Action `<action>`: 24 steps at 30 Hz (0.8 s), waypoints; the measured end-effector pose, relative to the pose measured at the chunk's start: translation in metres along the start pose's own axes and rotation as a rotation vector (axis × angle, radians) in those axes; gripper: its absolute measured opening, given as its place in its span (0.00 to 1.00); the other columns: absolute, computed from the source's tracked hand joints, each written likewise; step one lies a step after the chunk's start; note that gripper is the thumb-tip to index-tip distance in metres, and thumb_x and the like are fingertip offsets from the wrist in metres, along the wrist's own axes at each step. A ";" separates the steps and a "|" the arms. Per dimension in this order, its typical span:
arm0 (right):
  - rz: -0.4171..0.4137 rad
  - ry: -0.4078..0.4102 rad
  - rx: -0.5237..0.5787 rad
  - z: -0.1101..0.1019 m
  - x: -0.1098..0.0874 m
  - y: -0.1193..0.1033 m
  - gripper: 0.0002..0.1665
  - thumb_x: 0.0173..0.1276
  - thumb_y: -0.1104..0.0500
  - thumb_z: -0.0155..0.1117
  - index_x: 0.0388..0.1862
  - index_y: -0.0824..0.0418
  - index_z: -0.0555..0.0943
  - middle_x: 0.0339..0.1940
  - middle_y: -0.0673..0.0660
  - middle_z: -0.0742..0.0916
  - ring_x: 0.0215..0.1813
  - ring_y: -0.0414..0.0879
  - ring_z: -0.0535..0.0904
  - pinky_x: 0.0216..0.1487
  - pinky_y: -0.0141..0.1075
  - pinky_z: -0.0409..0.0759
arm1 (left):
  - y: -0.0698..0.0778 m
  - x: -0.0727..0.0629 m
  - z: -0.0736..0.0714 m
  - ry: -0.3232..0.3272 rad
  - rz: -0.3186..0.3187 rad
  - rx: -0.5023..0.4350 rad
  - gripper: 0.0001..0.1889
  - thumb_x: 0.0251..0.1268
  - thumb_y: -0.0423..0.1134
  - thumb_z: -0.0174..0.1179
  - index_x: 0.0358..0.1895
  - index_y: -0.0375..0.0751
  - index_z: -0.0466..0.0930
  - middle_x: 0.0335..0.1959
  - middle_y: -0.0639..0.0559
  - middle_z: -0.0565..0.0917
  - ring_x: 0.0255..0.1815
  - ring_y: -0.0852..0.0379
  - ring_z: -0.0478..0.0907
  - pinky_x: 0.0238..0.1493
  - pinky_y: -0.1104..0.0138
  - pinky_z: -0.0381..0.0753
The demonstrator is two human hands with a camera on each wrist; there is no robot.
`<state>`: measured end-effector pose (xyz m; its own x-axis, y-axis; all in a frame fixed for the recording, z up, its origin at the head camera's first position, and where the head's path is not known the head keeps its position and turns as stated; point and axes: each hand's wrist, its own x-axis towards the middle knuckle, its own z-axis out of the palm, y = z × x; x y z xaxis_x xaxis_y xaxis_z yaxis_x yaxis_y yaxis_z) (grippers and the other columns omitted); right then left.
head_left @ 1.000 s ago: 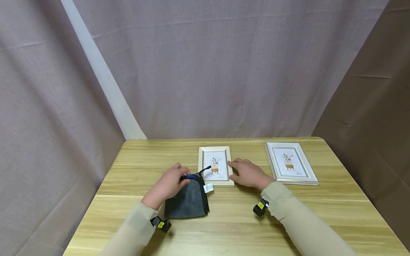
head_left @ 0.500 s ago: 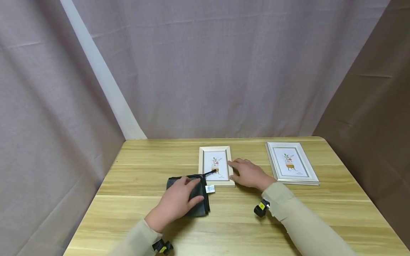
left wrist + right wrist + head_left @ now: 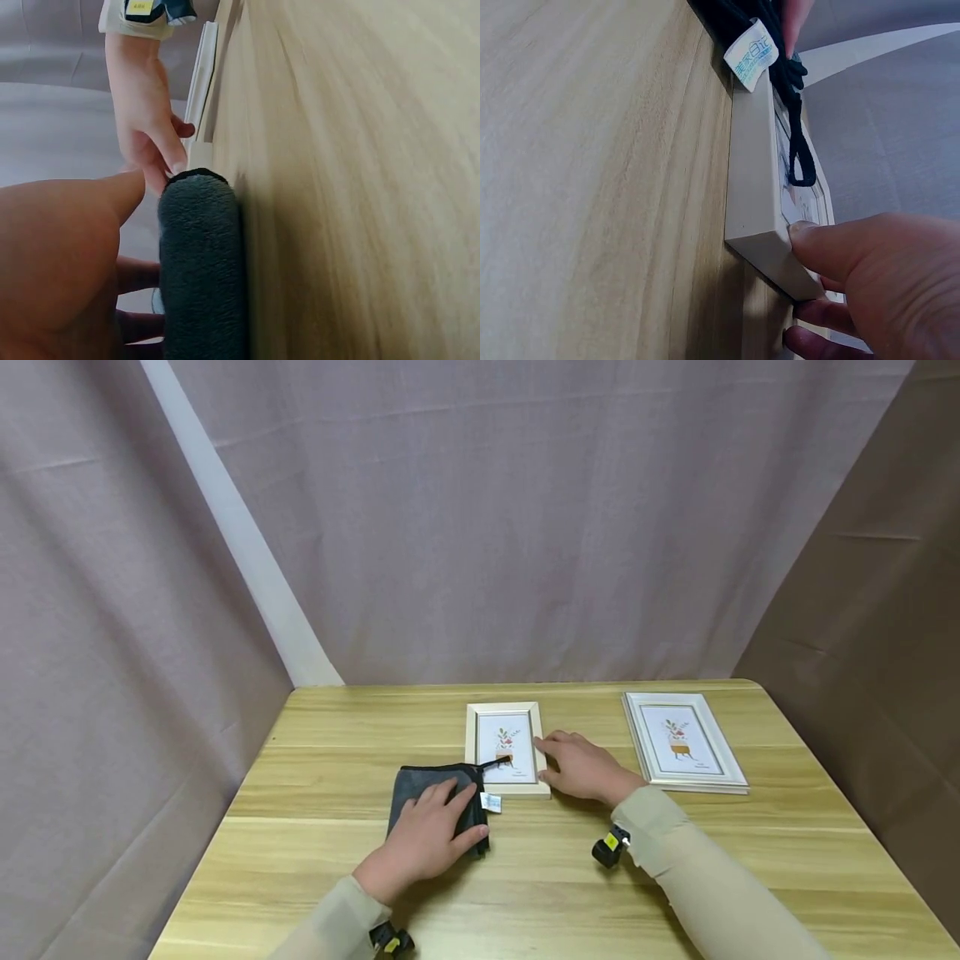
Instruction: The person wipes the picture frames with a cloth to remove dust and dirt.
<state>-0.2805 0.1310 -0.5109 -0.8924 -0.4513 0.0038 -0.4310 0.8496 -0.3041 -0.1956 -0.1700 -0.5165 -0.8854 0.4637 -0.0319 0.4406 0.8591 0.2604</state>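
A folded dark grey cloth (image 3: 408,787) with black edging, a hanging loop and a white tag (image 3: 491,802) lies left of centre on the table. My left hand (image 3: 429,837) rests on top of it, fingers extended and spread. The cloth's corner and loop overlap the lower left of a cream picture frame (image 3: 470,737), which lies face up and shows a plant drawing. At the frame's right side, my right hand (image 3: 585,768) holds it. In the right wrist view, the thumb presses the frame's front edge and the fingers sit along its outer side.
To the right lie stacked white picture frames (image 3: 731,768), the top one showing a similar plant drawing. The wooden table (image 3: 570,893) ends at the back against a grey curtain (image 3: 480,527), with a brown curtain (image 3: 862,652) on the right.
My left hand has let go of the cloth's upper edge, moved towards me and right, and settled on its top. The loop has swung lower over the frame. My right hand stays put.
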 end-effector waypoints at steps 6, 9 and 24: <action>-0.009 -0.001 -0.016 0.000 0.001 0.000 0.40 0.80 0.50 0.70 0.84 0.64 0.72 0.73 0.66 0.82 0.71 0.64 0.79 0.69 0.60 0.79 | -0.003 0.011 0.004 0.023 -0.024 0.006 0.39 0.85 0.68 0.53 0.87 0.50 0.67 0.84 0.38 0.67 0.83 0.37 0.64 0.69 0.31 0.70; -0.011 -0.007 -0.019 0.000 0.001 0.001 0.40 0.80 0.50 0.70 0.84 0.64 0.72 0.73 0.66 0.82 0.71 0.64 0.79 0.68 0.61 0.80 | -0.005 0.017 0.004 0.023 -0.037 0.010 0.38 0.85 0.68 0.51 0.87 0.51 0.67 0.85 0.38 0.66 0.83 0.36 0.64 0.70 0.30 0.69; -0.017 -0.024 -0.031 -0.003 0.001 -0.002 0.40 0.79 0.51 0.71 0.83 0.65 0.72 0.71 0.65 0.83 0.68 0.63 0.80 0.68 0.59 0.80 | -0.024 0.056 -0.005 0.044 -0.030 0.004 0.30 0.92 0.59 0.44 0.87 0.56 0.67 0.85 0.43 0.68 0.84 0.37 0.64 0.70 0.30 0.69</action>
<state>-0.2807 0.1303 -0.5075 -0.8815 -0.4720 -0.0144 -0.4504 0.8495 -0.2749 -0.2568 -0.1658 -0.5199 -0.9038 0.4279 0.0024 0.4142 0.8735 0.2557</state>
